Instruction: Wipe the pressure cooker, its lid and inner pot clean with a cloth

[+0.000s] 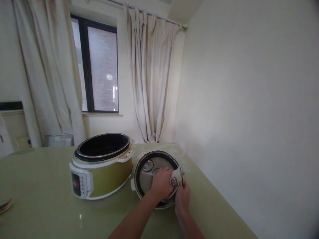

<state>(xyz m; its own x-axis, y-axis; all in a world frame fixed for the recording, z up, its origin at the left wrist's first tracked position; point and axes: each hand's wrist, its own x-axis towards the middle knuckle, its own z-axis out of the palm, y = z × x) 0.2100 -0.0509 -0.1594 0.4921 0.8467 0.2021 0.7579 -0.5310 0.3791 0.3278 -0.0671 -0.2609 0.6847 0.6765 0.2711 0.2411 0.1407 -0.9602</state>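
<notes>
Nearest, the left hand (pixel 163 182) reaches over the lid (pixel 146 181) and is closed on a bunched cloth (pixel 176 176), while the right hand (pixel 183 196) grips the lid at its right rim; whether it pinches some cloth too, I cannot tell. To do this wiping well, I think the right hand should keep the rim firm, and the left should press the cloth into the groove with short strokes, turning the lid little by little. Around the small valve fitting (pixel 148 165), a lighter touch seems wiser. The lid is near the right edge of the worktop (pixel 99 219), toward its far right corner. Its inner metal side faces up; being round, it has no clear long axis, but one side tab (pixel 133 185) points to the left edge, and the valve fitting lies toward the far edge. Just beside, to the left, the open cooker (pixel 109 174) stands upright, its control panel (pixel 81 185) turned toward the near left corner.
</notes>
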